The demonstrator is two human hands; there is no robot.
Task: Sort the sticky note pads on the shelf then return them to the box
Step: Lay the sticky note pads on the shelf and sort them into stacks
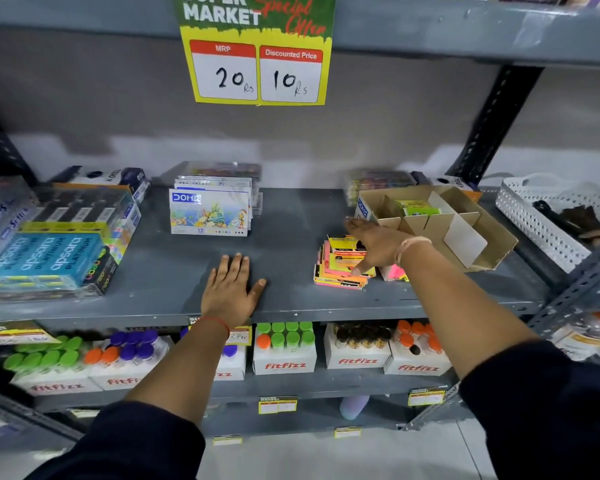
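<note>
A loose stack of sticky note pads (338, 268) in yellow, pink and orange lies on the grey shelf (284, 220), right of centre. My right hand (374, 245) hovers over the stack with fingers spread, thumb touching the top pad, holding nothing. A pink pad (392, 273) lies partly hidden under my wrist. Behind them stands the open cardboard box (492, 237) with dividers, and a green pad (417, 206) sits in its rear compartment. My left hand (231, 289) rests flat on the shelf near the front edge, palm down.
Doms colour boxes (210, 211) stand at the shelf's middle back. Apsara packs (45, 258) are piled at the left. A white perforated basket (541, 220) sits at the far right. Fitfizz bottle cartons (284, 351) fill the shelf below. A price sign (257, 64) hangs above.
</note>
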